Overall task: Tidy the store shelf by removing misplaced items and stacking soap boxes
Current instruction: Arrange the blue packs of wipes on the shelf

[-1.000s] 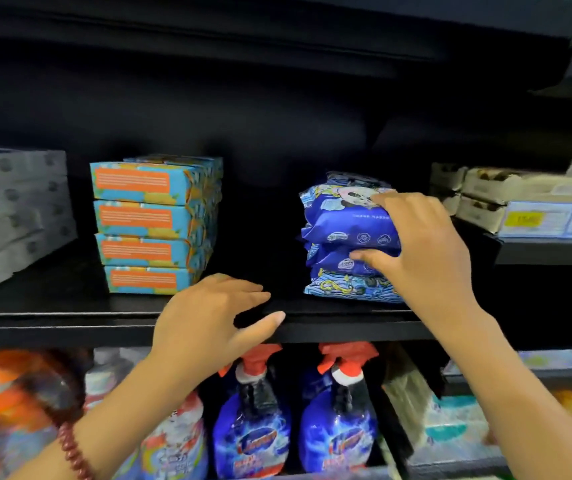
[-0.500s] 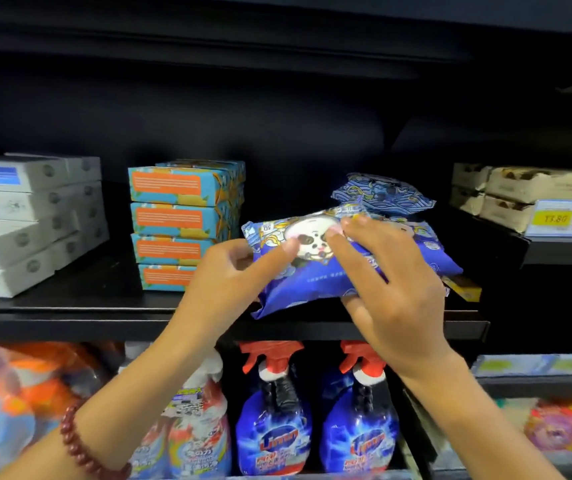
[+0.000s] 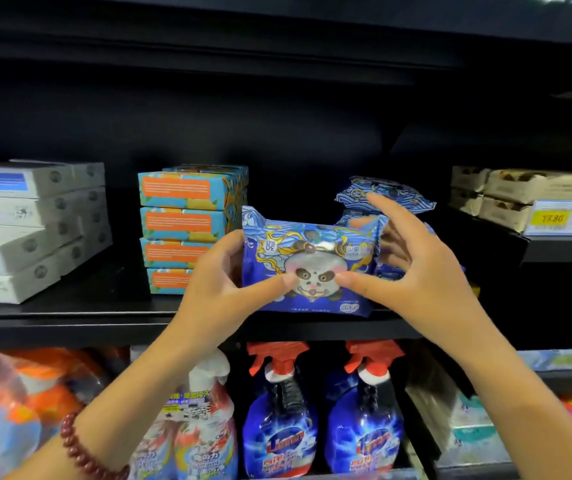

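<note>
Blue pack (image 3: 312,268) with a panda print is held up by both hands, facing the camera and roughly level. It sits over the front edge of the shelf (image 3: 70,327), right of the middle, and its lower edge is about at shelf level; can't tell if it touches. The "30" on the pack reads upside down.

Left hand (image 3: 222,282) pinches the pack's left end, thumb on the front near the panda face and fingers tucked behind. Right hand (image 3: 423,278) grips the right end, thumb pressed on the front and lower fingers curled behind the end flap. Its index finger sticks up, free of the pack.

Second pack (image 3: 384,195), same blue, lies on the shelf just behind the right hand and is partly hidden by it.

Soap boxes (image 3: 184,230), orange and teal, are stacked four high on the shelf just left of the held pack, with more of them behind. White boxes (image 3: 18,230) are stacked toward the shelf's left end, well apart from the pack.

Beige boxes (image 3: 506,199) sit on a separate shelf at right, a yellow price tag (image 3: 554,218) in front of them.

Below the shelf stand two blue spray bottles (image 3: 281,427) with red triggers, and a white-capped bottle (image 3: 205,410) to their left. Red bead bracelet (image 3: 80,452) on the left wrist.
</note>
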